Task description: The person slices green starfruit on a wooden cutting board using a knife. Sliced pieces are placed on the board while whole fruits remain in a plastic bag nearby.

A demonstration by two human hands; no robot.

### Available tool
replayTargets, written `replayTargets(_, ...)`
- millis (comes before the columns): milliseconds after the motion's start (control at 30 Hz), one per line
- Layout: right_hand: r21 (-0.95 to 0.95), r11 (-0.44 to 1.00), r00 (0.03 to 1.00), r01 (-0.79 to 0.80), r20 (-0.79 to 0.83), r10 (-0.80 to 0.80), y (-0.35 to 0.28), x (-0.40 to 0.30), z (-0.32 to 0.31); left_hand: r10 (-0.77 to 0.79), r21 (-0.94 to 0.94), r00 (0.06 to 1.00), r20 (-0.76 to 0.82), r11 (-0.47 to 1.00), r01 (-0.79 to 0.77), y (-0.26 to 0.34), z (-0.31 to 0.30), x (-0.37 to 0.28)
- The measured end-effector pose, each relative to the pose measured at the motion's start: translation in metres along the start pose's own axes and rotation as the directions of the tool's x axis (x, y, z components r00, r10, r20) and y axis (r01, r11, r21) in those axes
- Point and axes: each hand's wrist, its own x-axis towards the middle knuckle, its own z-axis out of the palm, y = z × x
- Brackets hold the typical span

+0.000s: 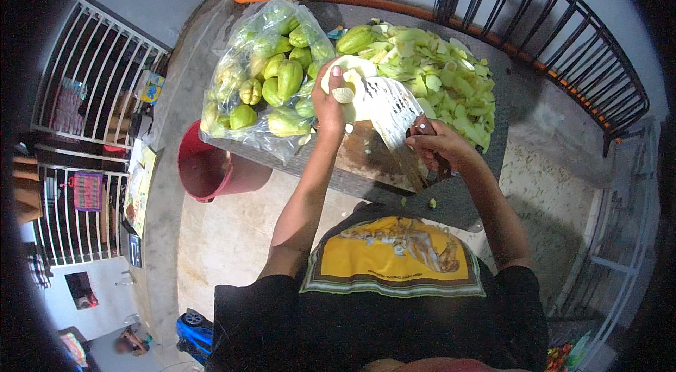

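Observation:
My left hand (331, 103) is closed around a pale peeled chayote (360, 88), with a small slice lying against it near the thumb. In my right hand (437, 145) is the dark wooden handle of a broad-bladed knife (396, 108), its bright blade beside the chayote. Below both hands lies a brown wooden cutting board (364, 153). A clear plastic bag (219, 103) full of whole green chayotes (289, 79) stands to the left. Green pieces and peelings (449, 81) are heaped to the right, with one whole chayote (355, 39) at the heap's left end.
The grey table (486, 187) carries the board, bag and heap. A red bucket (203, 166) stands below its left edge. Behind the table are an orange pipe (369, 0) and a black metal rack (528, 8). At the lower left are a blue toy car (195, 335) and a person (132, 343).

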Motion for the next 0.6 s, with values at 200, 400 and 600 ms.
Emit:
replayTargets(200, 0.215, 0.970, 0.990, -0.109, 0.109, 0.087, 0.006, 0.000, -0.004, 0.104, 0.100, 0.994, 0.023, 0.989, -0.106, -0.006, 0.000, -0.006)
replayTargets(400, -0.184, 0.973, 0.976, 0.140, -0.142, -0.167, 0.005, 0.000, -0.008, -0.062, -0.210, 0.998, 0.001, 0.976, 0.061, -0.021, -0.002, -0.009)
replayTargets(600, 0.020, 0.963, 0.818, 0.267, -0.533, -0.216, 0.033, 0.019, -0.006, -0.259, -0.540, 0.964, 0.059, 0.804, 0.249, -0.032, 0.010, -0.004)
